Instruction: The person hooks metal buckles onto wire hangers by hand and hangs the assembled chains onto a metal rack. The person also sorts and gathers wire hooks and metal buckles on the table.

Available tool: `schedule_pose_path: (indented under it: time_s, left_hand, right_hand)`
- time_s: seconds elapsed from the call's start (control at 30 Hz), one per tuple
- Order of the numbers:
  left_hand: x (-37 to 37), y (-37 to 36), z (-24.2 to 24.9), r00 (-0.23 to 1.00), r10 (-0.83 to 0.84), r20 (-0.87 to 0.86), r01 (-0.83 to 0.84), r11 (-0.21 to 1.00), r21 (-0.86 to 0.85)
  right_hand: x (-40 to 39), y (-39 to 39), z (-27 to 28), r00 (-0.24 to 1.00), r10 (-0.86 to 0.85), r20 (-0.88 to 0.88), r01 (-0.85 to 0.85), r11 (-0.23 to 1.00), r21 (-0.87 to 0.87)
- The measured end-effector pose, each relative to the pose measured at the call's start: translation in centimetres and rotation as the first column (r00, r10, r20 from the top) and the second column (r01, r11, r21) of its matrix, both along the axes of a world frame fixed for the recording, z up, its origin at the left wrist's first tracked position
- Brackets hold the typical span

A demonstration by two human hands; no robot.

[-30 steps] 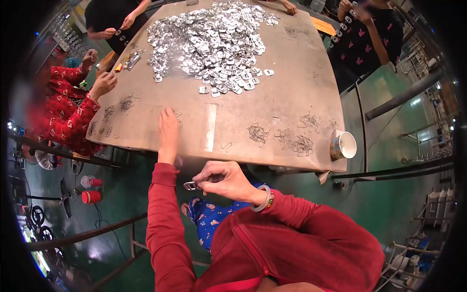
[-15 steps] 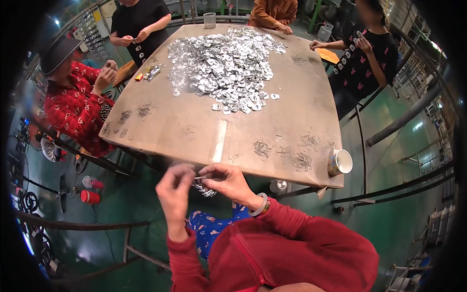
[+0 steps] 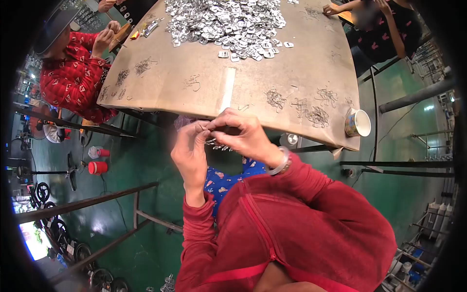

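My left hand (image 3: 192, 153) and my right hand (image 3: 242, 135) meet fingertip to fingertip at the near edge of the table (image 3: 165, 97). Both are pinched closed; what lies between the fingertips is too small and covered to name. Just below the fingers hang several shiny metal pieces (image 3: 220, 146), partly hidden by my right hand. Beyond my hands, thin wire hooks lie in small clusters (image 3: 276, 99) on the brown tabletop. A big heap of silver metal buckles (image 3: 228, 24) covers the far middle of the table.
A paper cup (image 3: 357, 122) stands at the table's right corner. Small yellow and silver packets (image 3: 146, 30) lie at the left. A person in red (image 3: 73, 82) sits at the left, another in black (image 3: 384, 39) at the right. Metal rails (image 3: 97, 199) run below the table.
The view has tilted downward, so the table and heap appear higher in it. My fingertips have come closer together, and my right hand now covers more of the hanging pieces.
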State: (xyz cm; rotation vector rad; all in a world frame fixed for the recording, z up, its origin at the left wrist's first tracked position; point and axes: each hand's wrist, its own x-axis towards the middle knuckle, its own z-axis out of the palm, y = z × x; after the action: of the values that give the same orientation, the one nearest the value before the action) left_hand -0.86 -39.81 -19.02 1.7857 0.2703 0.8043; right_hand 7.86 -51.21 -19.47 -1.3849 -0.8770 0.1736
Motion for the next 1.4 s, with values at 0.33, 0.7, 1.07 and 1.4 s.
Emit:
schedule_pose_path:
  time_s: [0.33, 0.7, 1.07, 1.4]
  left_hand:
    - [1.5, 0.2, -2.1, 0.995, -0.09, 0.044, 0.095, 0.987, -0.133]
    - [1.8, 1.0, -4.8, 0.965, -0.176, 0.195, 0.204, 0.97, -0.131]
    - [2.7, 0.5, -3.1, 1.0, -0.012, -0.013, 0.015, 0.971, 0.238]
    - [4.3, 3.4, -6.3, 0.984, 0.156, 0.081, -0.14, 0.974, -0.177]
  right_hand:
    - [28.8, -4.7, -11.4, 0.765, -0.321, 0.558, 0.591, 0.694, -0.41]
    - [22.7, -3.9, -7.6, 0.904, -0.404, 0.143, 0.419, 0.765, -0.489]
    - [2.9, 0.0, 0.8, 0.939, -0.012, -0.344, -0.006, 0.999, -0.049]
    - [3.3, 1.2, -2.4, 0.804, 0.13, -0.58, 0.009, 0.973, 0.231]
